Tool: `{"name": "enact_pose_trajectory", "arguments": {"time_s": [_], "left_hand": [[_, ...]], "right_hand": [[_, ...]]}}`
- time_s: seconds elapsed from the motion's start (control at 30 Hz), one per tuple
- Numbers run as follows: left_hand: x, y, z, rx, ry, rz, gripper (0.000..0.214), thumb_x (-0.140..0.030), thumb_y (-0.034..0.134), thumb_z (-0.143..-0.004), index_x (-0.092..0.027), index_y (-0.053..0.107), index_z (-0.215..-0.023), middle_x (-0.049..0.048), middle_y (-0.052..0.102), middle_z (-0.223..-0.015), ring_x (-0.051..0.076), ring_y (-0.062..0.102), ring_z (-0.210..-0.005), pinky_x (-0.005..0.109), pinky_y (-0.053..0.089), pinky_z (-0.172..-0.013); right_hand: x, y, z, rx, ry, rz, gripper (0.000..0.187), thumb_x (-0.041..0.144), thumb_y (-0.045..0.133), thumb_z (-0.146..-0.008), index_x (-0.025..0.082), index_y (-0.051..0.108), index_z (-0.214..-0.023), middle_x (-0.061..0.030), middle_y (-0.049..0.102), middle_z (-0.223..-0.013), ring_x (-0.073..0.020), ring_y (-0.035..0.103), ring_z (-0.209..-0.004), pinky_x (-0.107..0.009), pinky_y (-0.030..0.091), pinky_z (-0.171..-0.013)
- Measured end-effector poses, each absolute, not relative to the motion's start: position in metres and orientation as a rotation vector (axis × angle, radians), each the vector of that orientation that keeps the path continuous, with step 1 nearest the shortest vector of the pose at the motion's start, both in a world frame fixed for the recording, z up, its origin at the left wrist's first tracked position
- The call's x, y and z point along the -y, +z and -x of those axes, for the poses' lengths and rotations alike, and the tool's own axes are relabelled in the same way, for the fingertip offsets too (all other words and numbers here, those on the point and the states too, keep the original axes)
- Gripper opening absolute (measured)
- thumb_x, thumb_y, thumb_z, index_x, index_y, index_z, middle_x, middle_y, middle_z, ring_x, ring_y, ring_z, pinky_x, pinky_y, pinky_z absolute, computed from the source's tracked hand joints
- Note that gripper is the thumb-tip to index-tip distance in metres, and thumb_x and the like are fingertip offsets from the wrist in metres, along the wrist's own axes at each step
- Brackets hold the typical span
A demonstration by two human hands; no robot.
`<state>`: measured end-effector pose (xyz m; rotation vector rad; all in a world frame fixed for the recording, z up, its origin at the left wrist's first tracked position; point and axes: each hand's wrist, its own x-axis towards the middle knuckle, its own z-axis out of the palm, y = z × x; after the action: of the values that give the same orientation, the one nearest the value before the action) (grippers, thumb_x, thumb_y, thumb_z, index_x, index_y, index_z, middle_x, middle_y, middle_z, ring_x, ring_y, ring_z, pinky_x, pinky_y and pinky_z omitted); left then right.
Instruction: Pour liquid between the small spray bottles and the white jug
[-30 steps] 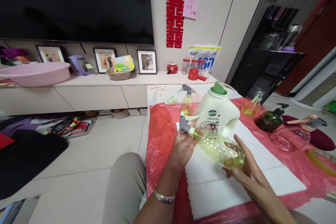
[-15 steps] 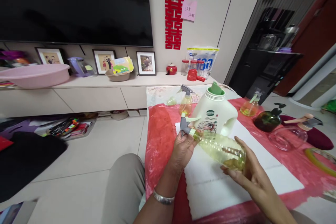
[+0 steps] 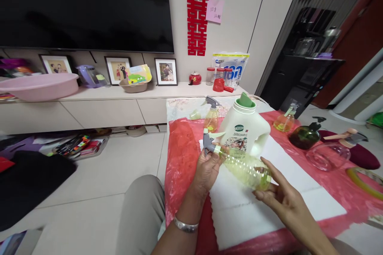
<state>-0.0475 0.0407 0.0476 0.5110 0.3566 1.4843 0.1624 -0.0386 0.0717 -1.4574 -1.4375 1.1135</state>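
Note:
A clear yellow-green spray bottle [image 3: 243, 169] with a grey trigger head lies tilted nearly sideways between my hands. My left hand [image 3: 209, 167] grips its neck just below the trigger. At the base, the fingers and thumb of my right hand [image 3: 283, 197] are curled around the bottle. Right behind it stands a large pale detergent jug [image 3: 247, 127] with a green spout on top and no cap on it. The bottle overlaps the lower front of the jug in view. Under both is a white cloth [image 3: 239, 211] on a red plastic sheet [image 3: 182, 159].
Behind the jug's left side stands another spray bottle [image 3: 212, 117], near a small pale cap [image 3: 195, 115]. On the right are a yellowish spray bottle [image 3: 283, 123], a dark green pump bottle [image 3: 303, 137], a clear pink-tinted bottle [image 3: 327, 157] and a roll of tape [image 3: 363, 181].
The spray bottle has shifted slightly left, its base drawn inward and its trigger head turned a little. My right hand has moved left with the base; my left hand keeps its grip on the neck.

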Motion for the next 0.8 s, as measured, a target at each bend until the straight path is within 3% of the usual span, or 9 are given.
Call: {"name": "enact_pose_trajectory", "arguments": {"time_s": [0.1, 0.2, 0.3, 0.4, 0.47, 0.53, 0.67, 0.73, 0.8], "left_hand": [[-0.04, 0.048, 0.049, -0.324, 1.448, -0.503, 0.053, -0.031, 0.093, -0.065, -0.021, 0.063, -0.109, 0.0046, 0.072, -0.097, 0.029, 0.068, -0.113, 0.051, 0.044, -0.111], [-0.038, 0.048, 0.048, -0.298, 1.43, -0.518, 0.053, -0.029, 0.092, -0.066, -0.021, 0.063, -0.109, 0.0044, 0.072, -0.096, 0.029, 0.068, -0.114, 0.051, 0.044, -0.111], [-0.038, 0.048, 0.045, -0.323, 1.462, -0.508, 0.053, -0.027, 0.092, -0.066, -0.022, 0.062, -0.109, 0.0036, 0.072, -0.098, 0.028, 0.068, -0.113, 0.05, 0.044, -0.111], [-0.039, 0.048, 0.045, -0.359, 1.497, -0.486, 0.054, -0.029, 0.093, -0.064, -0.022, 0.062, -0.108, 0.0029, 0.071, -0.098, 0.027, 0.068, -0.112, 0.049, 0.044, -0.111], [-0.039, 0.048, 0.046, -0.358, 1.492, -0.476, 0.053, -0.03, 0.093, -0.064, -0.022, 0.063, -0.107, 0.0033, 0.07, -0.098, 0.027, 0.068, -0.113, 0.05, 0.044, -0.112], [-0.039, 0.048, 0.048, -0.338, 1.466, -0.485, 0.054, -0.03, 0.094, -0.063, -0.021, 0.063, -0.107, 0.0045, 0.071, -0.099, 0.029, 0.066, -0.116, 0.05, 0.043, -0.112], [-0.038, 0.049, 0.048, -0.294, 1.435, -0.523, 0.057, -0.029, 0.095, -0.061, -0.02, 0.064, -0.108, 0.005, 0.071, -0.099, 0.03, 0.065, -0.118, 0.05, 0.043, -0.113], [-0.038, 0.049, 0.047, -0.291, 1.455, -0.522, 0.055, -0.029, 0.095, -0.061, -0.021, 0.064, -0.106, 0.0035, 0.071, -0.099, 0.028, 0.067, -0.115, 0.05, 0.043, -0.114], [-0.038, 0.049, 0.046, -0.302, 1.475, -0.523, 0.053, -0.027, 0.095, -0.062, -0.021, 0.065, -0.105, 0.0024, 0.071, -0.099, 0.027, 0.067, -0.114, 0.05, 0.042, -0.114]], "right_hand": [[0.037, 0.066, -0.169, 1.432, 1.235, 1.379, 0.087, 0.071, 0.062, -0.084, 0.013, 0.045, -0.146, -0.0052, 0.063, -0.075, -0.019, 0.063, -0.074, -0.031, 0.053, -0.075], [0.037, 0.057, -0.168, 1.165, 1.477, 1.334, 0.083, 0.083, 0.04, -0.088, 0.008, 0.064, -0.111, -0.0107, 0.062, -0.068, -0.019, 0.059, -0.059, -0.033, 0.051, -0.063], [0.04, 0.055, -0.161, 1.08, 1.379, 1.368, 0.078, 0.08, 0.051, -0.086, 0.01, 0.061, -0.12, -0.0188, 0.065, -0.111, -0.0209, 0.066, -0.076, -0.036, 0.057, -0.07], [0.044, 0.059, -0.156, 1.282, 0.96, 1.339, 0.083, 0.062, 0.071, -0.082, 0.023, 0.041, -0.15, -0.0146, 0.042, -0.15, -0.0227, 0.065, -0.103, -0.036, 0.058, -0.087], [0.044, 0.061, -0.158, 1.418, 0.831, 1.368, 0.087, 0.055, 0.077, -0.078, 0.024, 0.04, -0.151, -0.0131, 0.048, -0.145, -0.0222, 0.065, -0.103, -0.033, 0.057, -0.087], [0.042, 0.061, -0.162, 1.419, 0.937, 1.355, 0.077, 0.059, 0.074, -0.079, 0.018, 0.05, -0.14, -0.0124, 0.064, -0.117, -0.0212, 0.067, -0.088, -0.032, 0.057, -0.078], [0.036, 0.056, -0.166, 1.204, 1.479, 1.321, 0.074, 0.081, 0.043, -0.088, 0.009, 0.064, -0.088, -0.0126, 0.061, -0.066, -0.0198, 0.061, -0.06, -0.033, 0.054, -0.064], [0.036, 0.055, -0.165, 1.154, 1.546, 1.346, 0.076, 0.083, 0.045, -0.086, 0.009, 0.065, -0.087, -0.0161, 0.065, -0.075, -0.0226, 0.065, -0.069, -0.034, 0.056, -0.067], [0.037, 0.057, -0.164, 1.155, 1.365, 1.347, 0.072, 0.076, 0.062, -0.08, 0.012, 0.065, -0.113, -0.0177, 0.068, -0.108, -0.0267, 0.068, -0.093, -0.036, 0.059, -0.076]]}}
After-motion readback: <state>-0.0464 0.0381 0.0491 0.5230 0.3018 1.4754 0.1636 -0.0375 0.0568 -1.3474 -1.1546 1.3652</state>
